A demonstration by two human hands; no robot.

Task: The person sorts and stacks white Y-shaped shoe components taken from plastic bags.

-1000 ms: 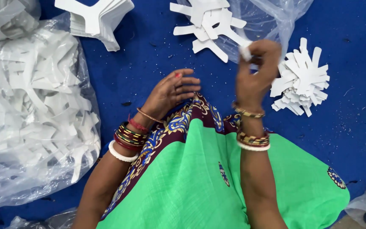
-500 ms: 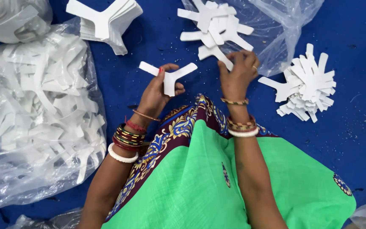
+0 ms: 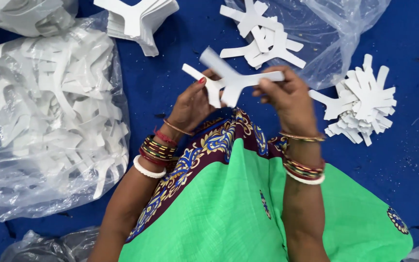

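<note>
I hold a white forked cutout [image 3: 229, 80] up over my lap, above the green cloth [image 3: 248, 213]. My left hand [image 3: 192, 104] is clamped on its lower left prong, thumb and fingers pinched shut. My right hand [image 3: 289, 97] is closed around the end of its right arm. Just beyond, a loose heap of the same white pieces [image 3: 263, 36] lies on a clear plastic sheet [image 3: 335, 34]. To the right sits a fanned stack [image 3: 362, 99] on the blue floor [image 3: 413, 145]; to the left, a big clear bag of white scraps [image 3: 44, 116].
</note>
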